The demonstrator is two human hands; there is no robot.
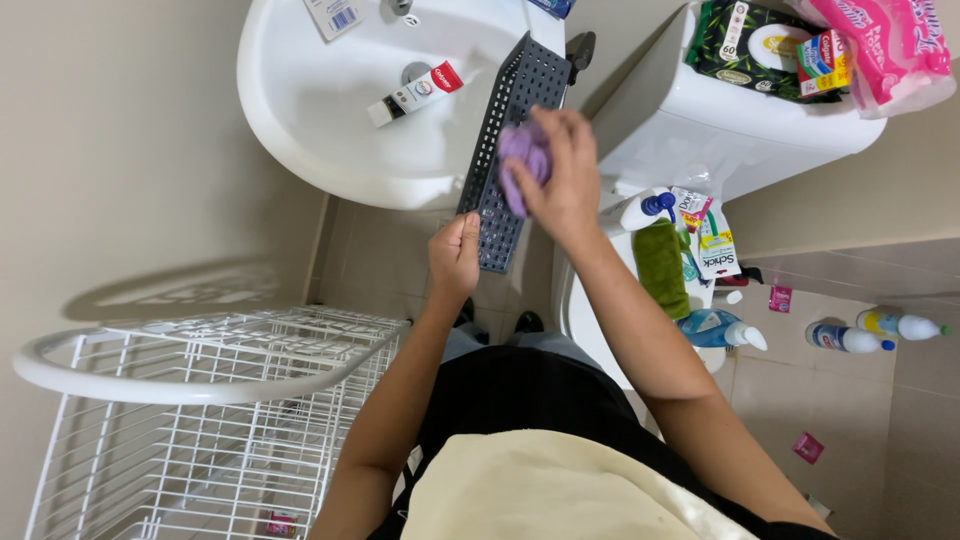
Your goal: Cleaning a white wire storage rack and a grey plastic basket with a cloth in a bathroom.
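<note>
White wire rack (pixel 200 400) stands far left of the left hand (pixel 455 255), whose grip is clamped on the near end of a dark perforated tray (pixel 510 130) leaning over the sink (pixel 300 110). Right hand (pixel 565 170), grip closed on a purple cloth (pixel 523 160), presses it against the tray; toilet tank (pixel 720 130) just right.

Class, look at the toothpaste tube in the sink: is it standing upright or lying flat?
Lying flat: the toothpaste tube rests on its side in the sink basin.

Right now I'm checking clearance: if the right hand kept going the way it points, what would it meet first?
The right hand, holding a purple cloth, already presses on the grey perforated tray; beyond lies the sink.
</note>
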